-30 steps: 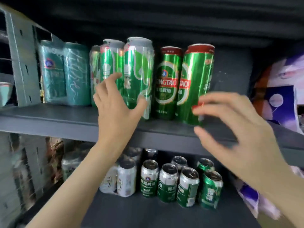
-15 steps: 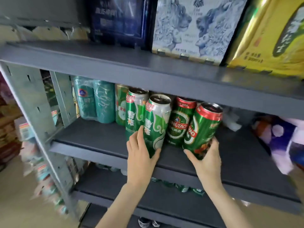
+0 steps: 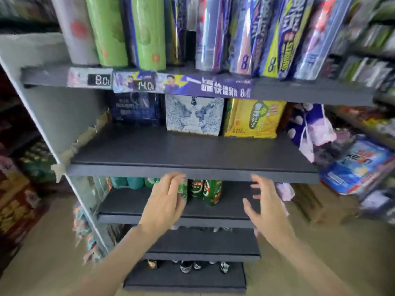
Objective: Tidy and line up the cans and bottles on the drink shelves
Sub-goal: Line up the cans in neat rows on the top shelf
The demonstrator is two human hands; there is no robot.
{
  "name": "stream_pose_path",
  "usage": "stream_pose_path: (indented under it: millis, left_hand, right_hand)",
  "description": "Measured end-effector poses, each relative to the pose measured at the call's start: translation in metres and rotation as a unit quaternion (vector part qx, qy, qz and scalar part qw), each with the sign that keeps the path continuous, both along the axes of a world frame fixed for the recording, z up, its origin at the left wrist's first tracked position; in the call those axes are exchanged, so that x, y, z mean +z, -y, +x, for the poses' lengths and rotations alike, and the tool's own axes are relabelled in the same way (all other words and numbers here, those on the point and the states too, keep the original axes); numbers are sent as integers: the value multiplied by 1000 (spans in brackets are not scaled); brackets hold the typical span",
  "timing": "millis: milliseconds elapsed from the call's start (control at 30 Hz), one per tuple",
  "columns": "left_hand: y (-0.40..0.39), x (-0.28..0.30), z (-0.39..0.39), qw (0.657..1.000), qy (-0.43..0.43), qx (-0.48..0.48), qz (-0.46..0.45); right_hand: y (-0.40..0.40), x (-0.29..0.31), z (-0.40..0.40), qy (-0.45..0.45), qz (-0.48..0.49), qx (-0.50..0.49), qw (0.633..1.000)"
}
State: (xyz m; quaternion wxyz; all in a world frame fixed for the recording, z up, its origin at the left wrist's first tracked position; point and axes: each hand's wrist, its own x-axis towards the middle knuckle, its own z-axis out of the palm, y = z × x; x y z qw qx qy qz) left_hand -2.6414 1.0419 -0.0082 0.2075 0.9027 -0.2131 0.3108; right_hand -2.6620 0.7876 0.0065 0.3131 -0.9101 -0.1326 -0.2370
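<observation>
A tall dark grey shelf unit [image 3: 192, 167] fills the view, its tiers stepping down toward the floor. The top tier carries tall cans [image 3: 147, 33] in green, silver, blue and yellow, all cut off by the upper edge and smeared by blur, so no label reads clearly. A strip of price tags [image 3: 162, 83] runs along that tier's front lip.

On the next tier down, three cartons stand at the back: a dark blue carton [image 3: 134, 108], a white-and-blue patterned carton [image 3: 194, 113] and a yellow carton [image 3: 254, 118], side by side.

Below that board, the green beer cans [image 3: 210, 192] stand in a row with teal cans [image 3: 128, 182] to their left. The board above hides their tops, and the left hand [image 3: 164, 201] covers part of the row. That hand is loose, fingers spread, in front of the cans; blur makes it hard to say whether a fingertip touches one. The right hand [image 3: 267, 207] is also released, fingers apart, holding nothing, well to the right of the cans.

Lower tiers show only can tops [image 3: 186, 267], too small to identify.

Stacked goods [image 3: 359, 163] in blue and purple packaging crowd the right side, and more blurred stock [image 3: 19, 189] sits left. The tan floor [image 3: 320, 253] lies beneath.
</observation>
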Motion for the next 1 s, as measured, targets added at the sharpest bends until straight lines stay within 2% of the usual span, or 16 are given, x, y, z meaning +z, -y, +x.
stream_pose_path:
  millis: [267,400,533,600,700,800,900,1000]
  left_hand:
    - [46,150,26,991,114,-65,-17]
    - [77,202,41,983,134,-86,-89]
    - [103,226,53,979,149,-103,-91]
    - [119,233,60,979,153,-101,-90]
    - [152,240,73,980,146,-75,-116]
    - [187,246,90,979,130,-36,-154]
    - [220,246,105,973,137,21,-185]
    - [247,247,115,959,141,92,-230]
  right_hand:
    - [26,146,18,138,39,-49,988]
    - [46,194,39,142,71,-83,984]
    - [74,227,69,138,99,-108,979]
    - [89,242,88,105,124,-117,980]
    - [111,255,125,-19,172,-73,982]
    - [129,265,156,-119,171,24,978]
    - [143,265,177,-130,169,132,968]
    - [156,258,195,-95,169,177,965]
